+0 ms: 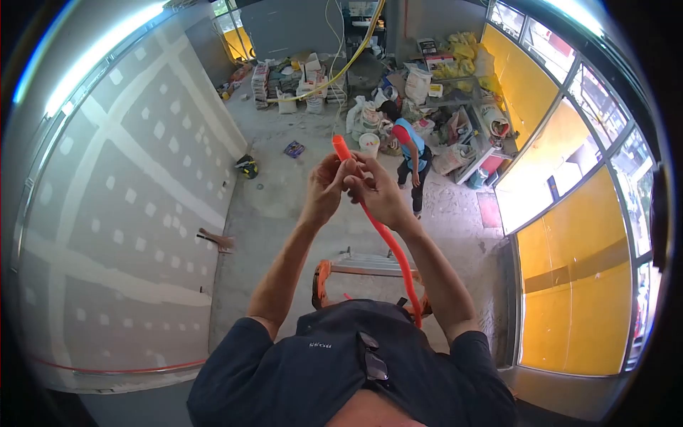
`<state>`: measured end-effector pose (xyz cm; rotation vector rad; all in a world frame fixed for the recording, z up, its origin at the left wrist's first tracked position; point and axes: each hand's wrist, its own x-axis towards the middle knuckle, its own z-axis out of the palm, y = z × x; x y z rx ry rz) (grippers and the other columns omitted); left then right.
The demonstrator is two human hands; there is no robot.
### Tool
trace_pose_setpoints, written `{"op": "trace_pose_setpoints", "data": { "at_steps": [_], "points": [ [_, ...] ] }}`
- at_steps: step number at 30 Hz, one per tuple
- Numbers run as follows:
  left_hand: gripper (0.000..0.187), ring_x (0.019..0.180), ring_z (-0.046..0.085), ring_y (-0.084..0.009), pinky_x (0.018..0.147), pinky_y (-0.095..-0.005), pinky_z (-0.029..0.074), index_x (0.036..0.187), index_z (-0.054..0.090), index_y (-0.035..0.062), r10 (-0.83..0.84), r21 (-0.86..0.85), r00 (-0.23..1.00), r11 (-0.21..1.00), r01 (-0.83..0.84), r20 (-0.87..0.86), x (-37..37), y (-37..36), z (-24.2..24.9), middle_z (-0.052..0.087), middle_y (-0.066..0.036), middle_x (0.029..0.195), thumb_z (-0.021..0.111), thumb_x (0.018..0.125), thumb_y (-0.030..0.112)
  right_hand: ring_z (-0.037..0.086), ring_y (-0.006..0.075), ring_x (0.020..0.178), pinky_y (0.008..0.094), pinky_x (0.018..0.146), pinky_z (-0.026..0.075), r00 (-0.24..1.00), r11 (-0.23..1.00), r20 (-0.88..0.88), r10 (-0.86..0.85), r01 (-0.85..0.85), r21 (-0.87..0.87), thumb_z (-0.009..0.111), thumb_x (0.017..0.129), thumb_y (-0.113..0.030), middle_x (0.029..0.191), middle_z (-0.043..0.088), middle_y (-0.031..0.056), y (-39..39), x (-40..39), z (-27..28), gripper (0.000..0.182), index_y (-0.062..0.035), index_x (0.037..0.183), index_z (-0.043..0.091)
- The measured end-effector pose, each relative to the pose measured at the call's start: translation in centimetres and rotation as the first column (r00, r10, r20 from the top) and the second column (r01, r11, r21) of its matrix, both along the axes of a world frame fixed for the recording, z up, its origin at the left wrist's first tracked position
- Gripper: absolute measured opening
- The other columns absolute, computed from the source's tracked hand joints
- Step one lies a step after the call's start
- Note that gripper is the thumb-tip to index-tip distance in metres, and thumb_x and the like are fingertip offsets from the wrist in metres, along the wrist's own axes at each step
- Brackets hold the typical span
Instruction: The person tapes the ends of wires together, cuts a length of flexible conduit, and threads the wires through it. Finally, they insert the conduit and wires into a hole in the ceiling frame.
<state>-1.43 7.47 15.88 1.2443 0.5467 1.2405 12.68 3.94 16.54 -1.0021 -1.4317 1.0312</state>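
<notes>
An orange flexible tube (398, 252) runs from beside my chest up to its open end, which sticks out above my hands. My left hand (327, 186) is closed, its fingers and thumb pressed at the tube just below that end. Close against it, my right hand (377, 191) has its fingers wrapped round the same tube. Both hands are raised in front of me, nearly touching each other. Below them stands the orange and grey top of a ladder (366, 267).
A person (409, 153) in a blue and red top bends near a white bucket (368, 144). Sacks (417, 84) are piled at the back. A yellow cable (356, 57) hangs overhead. Left is a plasterboard wall (128, 199); yellow-panelled windows (580, 285) line the right.
</notes>
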Motion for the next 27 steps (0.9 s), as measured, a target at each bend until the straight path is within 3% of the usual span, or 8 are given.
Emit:
{"op": "trace_pose_setpoints", "data": {
  "at_steps": [1, 6, 8, 15, 20, 23, 26, 27],
  "points": [
    [0.021, 0.076, 0.059, -0.0044, 0.061, -0.0204, 0.043, 0.111, 0.064, 0.0029, 0.021, 0.028, 0.998, 0.999, -0.019, -0.052, -0.3, -0.1, 0.5, 0.066, 0.000, 0.085, 0.058, 0.101, 0.020, 0.061, 0.0117, 0.072, 0.0264, 0.063, 0.052, 0.987, 0.993, -0.132, 0.091, -0.101, -0.068, 0.065, 0.095, -0.011, 0.108, 0.062, 0.0087, 0.2, 0.0, 0.2, 0.047, -0.0082, 0.139, 0.050],
    [0.023, 0.072, 0.057, -0.0038, 0.060, -0.0198, 0.043, 0.115, 0.064, 0.0017, 0.055, 0.128, 0.994, 0.991, -0.043, -0.097, -0.8, -0.8, 0.8, 0.067, 0.000, 0.089, 0.065, 0.097, 0.015, 0.052, 0.0056, 0.062, 0.0217, 0.053, 0.045, 0.992, 0.991, -0.090, 0.092, -0.100, -0.086, 0.063, 0.096, -0.008, 0.103, 0.060, 0.0042, -0.9, 0.7, 0.8, 0.048, -0.0137, 0.141, 0.050],
    [0.026, 0.068, 0.053, -0.0033, 0.060, -0.0193, 0.043, 0.114, 0.063, 0.0018, 0.287, 0.304, 0.904, 0.933, -0.190, -0.316, -1.1, -1.0, 0.6, 0.069, -0.002, 0.092, 0.071, 0.092, 0.013, 0.050, 0.0055, 0.061, 0.0214, 0.053, 0.043, 0.995, 0.992, -0.070, 0.073, -0.079, -0.098, 0.062, 0.096, -0.009, 0.103, 0.060, 0.0038, -1.3, 1.0, 1.0, 0.048, -0.0156, 0.142, 0.050],
    [0.035, 0.069, 0.047, -0.0021, 0.060, -0.0172, 0.039, 0.116, 0.058, 0.0054, 0.448, 0.452, 0.885, 0.820, -0.350, -0.127, -0.8, -2.7, 2.4, 0.065, 0.001, 0.096, 0.076, 0.088, 0.016, 0.048, 0.0036, 0.062, 0.0197, 0.053, 0.041, 0.991, 0.983, -0.069, 0.113, -0.121, -0.141, 0.056, 0.101, -0.017, 0.094, 0.060, 0.0011, -3.3, 1.5, 2.5, 0.044, -0.0187, 0.144, 0.050],
    [0.025, 0.067, 0.047, -0.0018, 0.059, -0.0193, 0.042, 0.104, 0.061, 0.0062, 0.554, 0.647, 0.738, 0.732, -0.212, -0.385, -3.1, -2.3, 3.5, 0.066, 0.000, 0.090, 0.077, 0.086, 0.012, 0.046, 0.0034, 0.061, 0.0196, 0.053, 0.040, 0.978, 0.971, -0.145, 0.150, -0.173, -0.166, 0.054, 0.102, -0.018, 0.093, 0.059, 0.0001, -3.4, 2.1, 1.4, 0.043, -0.0191, 0.145, 0.049],
    [0.018, 0.064, 0.056, -0.0046, 0.058, -0.0239, 0.046, 0.096, 0.062, 0.0031, 0.419, 0.575, 0.819, 0.807, -0.138, -0.392, -3.6, -0.8, 4.1, 0.065, -0.001, 0.072, 0.076, 0.085, 0.007, 0.047, 0.0036, 0.062, 0.0194, 0.053, 0.040, 0.966, 0.955, -0.189, 0.177, -0.216, -0.205, 0.053, 0.103, -0.018, 0.094, 0.058, 0.0002, -3.6, 2.3, 1.4, 0.044, -0.0156, 0.146, 0.047],
    [0.019, 0.065, 0.058, -0.0069, 0.060, -0.0260, 0.047, 0.094, 0.059, 0.0034, 0.329, 0.582, 0.846, 0.813, -0.027, -0.420, -3.5, -0.4, 5.1, 0.065, -0.002, 0.074, 0.076, 0.086, 0.006, 0.050, 0.0043, 0.064, 0.0198, 0.055, 0.041, 0.969, 0.955, -0.168, 0.180, -0.213, -0.206, 0.053, 0.103, -0.017, 0.099, 0.060, 0.0015, -3.0, 2.4, 0.9, 0.043, -0.0077, 0.144, 0.047],
    [0.019, 0.065, 0.058, -0.0069, 0.060, -0.0260, 0.047, 0.094, 0.059, 0.0034, 0.324, 0.578, 0.846, 0.816, -0.023, -0.424, -3.4, -0.5, 5.4, 0.065, -0.002, 0.074, 0.076, 0.086, 0.006, 0.051, 0.0049, 0.064, 0.0204, 0.056, 0.042, 0.966, 0.975, -0.161, 0.200, -0.212, -0.061, 0.053, 0.103, -0.019, 0.098, 0.061, 0.0023, -2.4, 2.3, 0.2, 0.039, -0.0036, 0.139, 0.049]
  ]
}}
